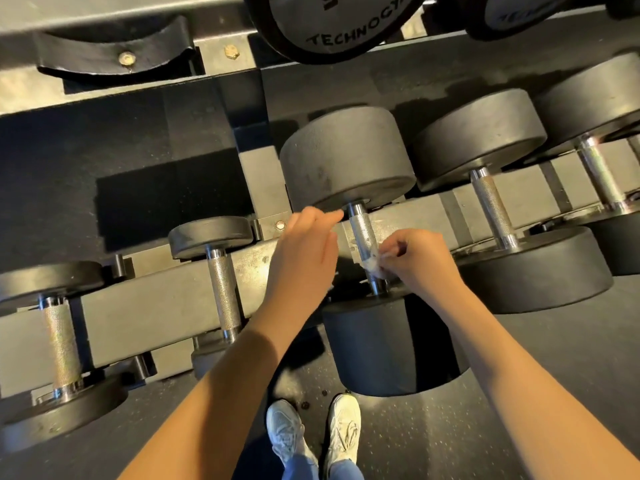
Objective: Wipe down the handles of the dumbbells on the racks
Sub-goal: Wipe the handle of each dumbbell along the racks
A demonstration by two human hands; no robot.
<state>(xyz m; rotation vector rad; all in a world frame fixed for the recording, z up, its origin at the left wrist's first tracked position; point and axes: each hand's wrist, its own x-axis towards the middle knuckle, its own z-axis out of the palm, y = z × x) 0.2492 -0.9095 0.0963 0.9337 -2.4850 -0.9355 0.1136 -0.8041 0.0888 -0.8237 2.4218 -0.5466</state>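
A large black dumbbell lies on the lower rack (166,306) in the middle, its knurled steel handle (362,230) running between two thick rubber heads (346,157). My right hand (415,258) pinches a small white wipe (374,265) against the lower part of that handle. My left hand (308,251) hovers just left of the handle with relaxed fingers reaching toward its upper end, holding nothing.
Smaller dumbbells (223,282) sit to the left on the rack, larger ones (491,206) to the right. An upper rack tier holds labelled dumbbell heads (332,26) overhead. My white shoes (315,434) stand on speckled rubber floor close to the near dumbbell head (381,344).
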